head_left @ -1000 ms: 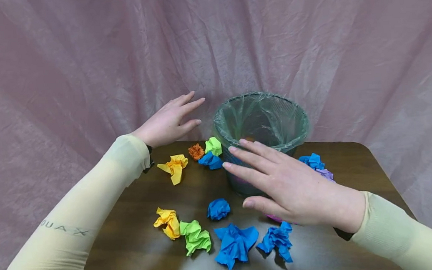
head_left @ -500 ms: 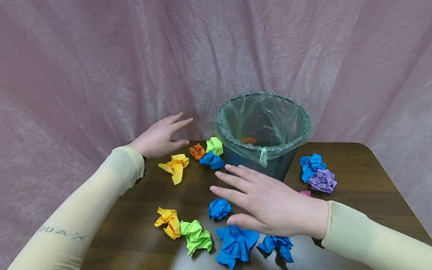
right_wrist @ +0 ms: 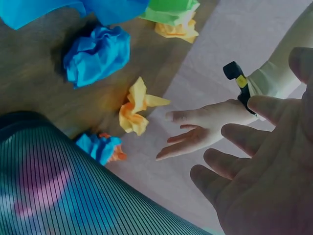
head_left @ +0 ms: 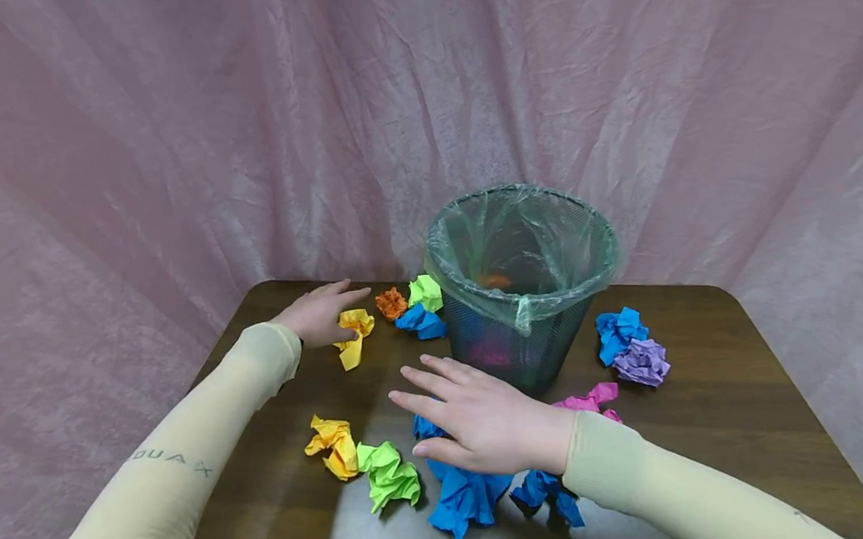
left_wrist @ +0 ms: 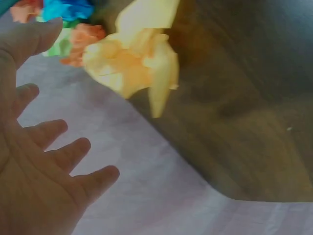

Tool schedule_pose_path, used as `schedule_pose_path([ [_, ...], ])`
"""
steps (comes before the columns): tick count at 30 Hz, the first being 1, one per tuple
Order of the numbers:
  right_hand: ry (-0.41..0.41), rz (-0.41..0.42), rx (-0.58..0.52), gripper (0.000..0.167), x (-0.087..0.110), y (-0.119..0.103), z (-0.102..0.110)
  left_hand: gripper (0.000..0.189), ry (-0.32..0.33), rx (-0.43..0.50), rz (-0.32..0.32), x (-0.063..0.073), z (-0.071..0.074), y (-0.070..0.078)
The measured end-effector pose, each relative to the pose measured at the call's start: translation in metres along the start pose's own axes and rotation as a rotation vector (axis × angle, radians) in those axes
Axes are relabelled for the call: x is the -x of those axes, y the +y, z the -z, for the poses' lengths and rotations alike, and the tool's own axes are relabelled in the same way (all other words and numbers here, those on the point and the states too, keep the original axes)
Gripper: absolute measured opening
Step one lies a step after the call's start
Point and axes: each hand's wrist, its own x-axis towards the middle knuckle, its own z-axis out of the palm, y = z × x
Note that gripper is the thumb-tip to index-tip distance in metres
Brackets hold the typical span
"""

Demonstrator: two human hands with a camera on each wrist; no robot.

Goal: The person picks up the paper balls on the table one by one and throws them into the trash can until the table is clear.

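Note:
My left hand [head_left: 318, 315] hovers at the far left of the table, fingers spread and holding nothing. Nearest to it is a crumpled yellow paper [head_left: 356, 335], seen in the left wrist view as a yellow crumple [left_wrist: 134, 58] beyond the fingers. My right hand [head_left: 487, 422] hangs palm down with fingers extended, in front of the mesh bin. Under it lie a small blue paper ball [head_left: 426, 427], partly hidden, and a larger blue crumpled paper [head_left: 466, 501]. A third blue crumple [head_left: 548, 495] and a pink paper [head_left: 594, 398] are partly covered by the hand and sleeve.
The mesh waste bin [head_left: 519, 343], lined with a green bag, stands at the back with crumpled paper inside. Beside it lie orange [head_left: 391, 304], light green [head_left: 426, 292] and blue [head_left: 421, 322] papers. Purple paper [head_left: 642, 362] lies right; yellow [head_left: 333, 447] and green [head_left: 389, 475] papers lie front left.
My left hand has come down toward the far-left yellow paper. My right hand has moved left and toward me from the bin's rim, uncovering the purple and pink papers. Both hands stay without anything held.

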Motion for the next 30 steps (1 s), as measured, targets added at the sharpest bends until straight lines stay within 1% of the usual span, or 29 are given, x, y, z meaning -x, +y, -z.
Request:
schedule_pose_path([
  [2, -0.005, -0.012, 0.014, 0.067, -0.008, 0.002, -0.007, 0.084, -0.011, 0.012, 0.015, -0.004, -0.007, -0.007],
  [5, -0.037, -0.048, 0.005, 0.068, -0.020, 0.005, -0.016, 0.085, -0.026, 0.015, 0.029, -0.009, -0.019, -0.014],
  [10, -0.092, -0.110, -0.026, 0.068, -0.035, 0.010, -0.029, 0.085, -0.045, 0.027, 0.039, -0.016, -0.034, -0.018],
  [14, -0.099, -0.134, -0.029, 0.067, -0.042, 0.010, -0.034, 0.087, -0.056, 0.046, 0.066, -0.020, -0.044, -0.023],
  [19, -0.098, -0.150, -0.032, 0.067, -0.053, 0.011, -0.039, 0.088, -0.057, 0.064, 0.081, -0.025, -0.054, -0.030],
  [24, -0.124, -0.178, -0.046, 0.067, -0.059, 0.011, -0.043, 0.084, -0.100, 0.079, 0.098, -0.028, -0.064, -0.033],
  [26, -0.134, -0.186, -0.049, 0.067, -0.060, 0.012, -0.043, 0.081, -0.109, 0.071, 0.092, -0.030, -0.068, -0.034],
  [30, -0.151, -0.197, -0.051, 0.067, -0.061, 0.013, -0.045, 0.074, -0.092, 0.059, 0.072, -0.028, -0.075, -0.037],
])
